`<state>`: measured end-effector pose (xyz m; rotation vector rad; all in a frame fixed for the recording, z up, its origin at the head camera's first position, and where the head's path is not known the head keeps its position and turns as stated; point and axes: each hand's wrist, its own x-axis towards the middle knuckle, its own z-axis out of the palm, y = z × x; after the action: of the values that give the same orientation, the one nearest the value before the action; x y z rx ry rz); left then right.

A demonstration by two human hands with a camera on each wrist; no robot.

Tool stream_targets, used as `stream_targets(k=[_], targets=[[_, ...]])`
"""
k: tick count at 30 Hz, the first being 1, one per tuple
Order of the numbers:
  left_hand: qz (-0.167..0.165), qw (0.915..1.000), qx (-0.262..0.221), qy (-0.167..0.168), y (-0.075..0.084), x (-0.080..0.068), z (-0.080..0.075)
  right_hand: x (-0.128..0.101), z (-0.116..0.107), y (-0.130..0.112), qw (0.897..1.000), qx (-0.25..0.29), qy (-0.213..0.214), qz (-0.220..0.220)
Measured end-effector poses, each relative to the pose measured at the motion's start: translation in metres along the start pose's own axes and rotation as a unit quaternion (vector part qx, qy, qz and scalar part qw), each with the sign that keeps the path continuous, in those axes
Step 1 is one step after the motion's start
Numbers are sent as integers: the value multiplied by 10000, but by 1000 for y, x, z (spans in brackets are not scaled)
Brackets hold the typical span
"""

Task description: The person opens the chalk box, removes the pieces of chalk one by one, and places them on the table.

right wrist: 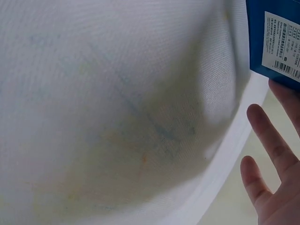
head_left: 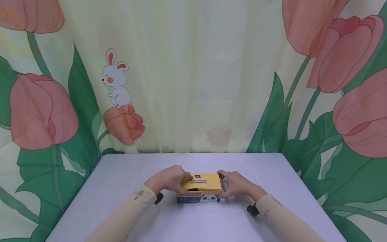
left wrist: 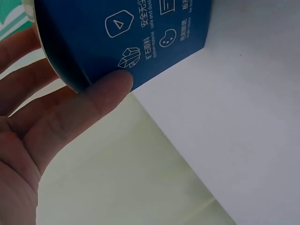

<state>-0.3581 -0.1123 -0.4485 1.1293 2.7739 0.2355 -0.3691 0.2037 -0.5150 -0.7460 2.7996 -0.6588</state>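
A small box (head_left: pixel 201 183) with a yellow top and blue sides lies on the white table (head_left: pixel 193 222), near its middle. My left hand (head_left: pixel 169 179) grips its left end, fingers curled over the top corner. In the left wrist view the thumb (left wrist: pixel 93 103) presses on the blue side of the box (left wrist: pixel 131 33), which is printed with white icons. My right hand (head_left: pixel 237 185) holds the right end. The right wrist view shows a blue face of the box (right wrist: pixel 274 37) with a white barcode label; one finger touches its edge and the other fingers (right wrist: pixel 267 136) stand straight beside it.
A curtain (head_left: pixel 193 84) printed with tulips and a rabbit hangs just behind the table's far edge. The table's left and right edges drop off near my forearms. White tabletop (right wrist: pixel 117 117) fills most of the right wrist view.
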Motion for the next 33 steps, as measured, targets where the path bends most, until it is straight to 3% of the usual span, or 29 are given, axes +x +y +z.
stream_targets(k=[3, 7, 12, 17, 19, 23, 26, 30, 33], targets=[[6, 9993, -368, 41, -4, 2, -4, 0, -2, 2, 9999, 64, -7, -80], [-87, 9915, -1289, 121, -8, -1, -11, 0, -2, 2, 9996, 62, 27, -259], [-539, 9705, -2337, 230, -20, 3, -13, 1, -4, 2, 9997, -26, 48, -252], [-906, 9479, -2937, 837, -30, 7, -3, 1, -2, 2, 9998, -11, 32, -177], [-1007, 9444, -2864, 1265, -31, 8, -1, 1, 0, 1, 9998, 4, 22, -177], [-1251, 9487, -1786, 2291, -27, 12, -1, 0, 1, 0, 9999, 92, -49, -138], [-1473, 9390, -1051, 2923, -25, 15, -3, -1, 1, 0, 9997, 208, -77, -40], [-1542, 9261, -841, 3339, -23, 21, -4, -2, 1, -1, 9997, 223, -83, 56], [-1428, 9257, -892, 3387, -21, 23, -3, -2, 1, 0, 9998, 193, -30, 31]])
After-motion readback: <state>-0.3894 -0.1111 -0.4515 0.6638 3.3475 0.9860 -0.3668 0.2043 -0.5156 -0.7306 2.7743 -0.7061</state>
